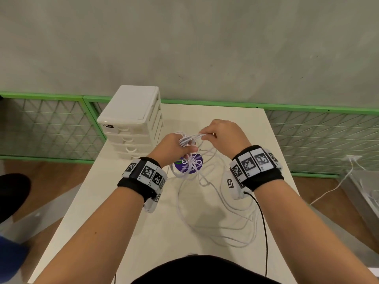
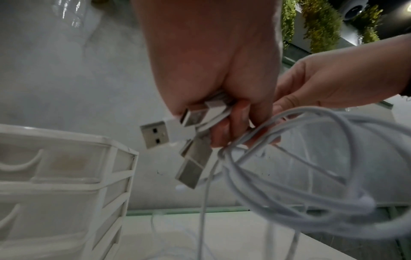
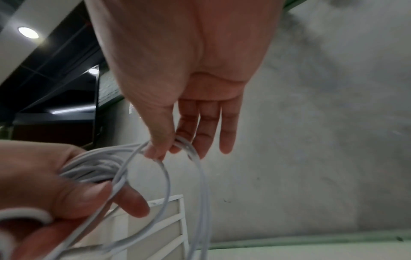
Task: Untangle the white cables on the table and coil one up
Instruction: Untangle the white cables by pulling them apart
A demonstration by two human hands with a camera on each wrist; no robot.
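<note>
A: Drawers first. What is in the small white plastic drawer unit (image 1: 131,128)?

B: Its drawers are closed and their fronts cloudy; I cannot tell what is inside. It stands on the pale white bench (image 1: 131,218), just left of the left hand's fingers (image 2: 224,130).

A: And the hands?

B: Both are raised above the bench. The left hand (image 1: 174,147) curls around a bundle of thin white cables (image 1: 192,138), their metal USB plugs (image 2: 155,134) sticking out past the knuckles. The right hand (image 1: 224,133) pinches strands between thumb and forefinger, its other fingers (image 3: 227,133) straight and together.

A: The rest of the cable?

B: Loose loops trail below the fingers onto the bench, over a round purple sticker (image 1: 198,162).
</note>
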